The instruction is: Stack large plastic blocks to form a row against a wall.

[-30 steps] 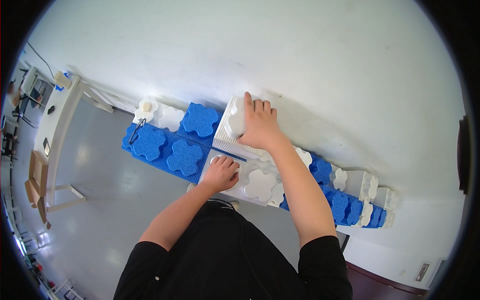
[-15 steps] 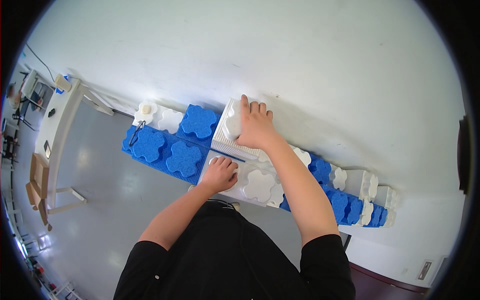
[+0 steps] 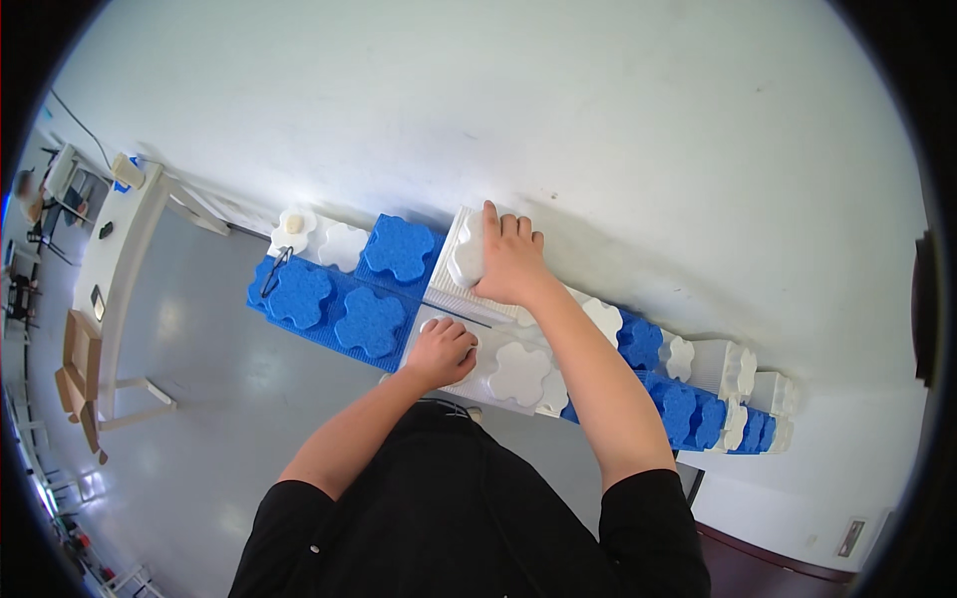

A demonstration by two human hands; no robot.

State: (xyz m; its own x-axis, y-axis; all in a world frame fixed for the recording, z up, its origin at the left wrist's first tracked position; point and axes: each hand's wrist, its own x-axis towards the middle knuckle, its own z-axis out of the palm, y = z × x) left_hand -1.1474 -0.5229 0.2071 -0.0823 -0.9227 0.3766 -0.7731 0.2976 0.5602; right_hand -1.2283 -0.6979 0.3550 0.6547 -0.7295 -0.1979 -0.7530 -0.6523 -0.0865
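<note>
A long row of large blue and white building blocks with flower-shaped knobs runs in front of me. My right hand (image 3: 511, 261) grips the knob of a white ribbed block (image 3: 445, 277) on the wall side of the row, its thumb and fingers around the knob. Nearer to me, my left hand (image 3: 443, 351) has its fingers curled over the knob of another white block (image 3: 424, 327), hiding most of it. Right of that hand, a white knob (image 3: 519, 376) stands bare. To the left, blue blocks (image 3: 370, 322) adjoin the white ones.
A pale wall (image 3: 648, 149) rises behind the row. Far left stand a white table (image 3: 128, 224) with a phone (image 3: 98, 302) on it and an opened cardboard box (image 3: 80, 364). A dark cord loop (image 3: 276, 269) lies on the row's left end. A person sits far back left.
The white block under my right hand has come down slightly, and less of its near ribbed side shows. My left hand stays on its knob. The view has shifted a little.
</note>
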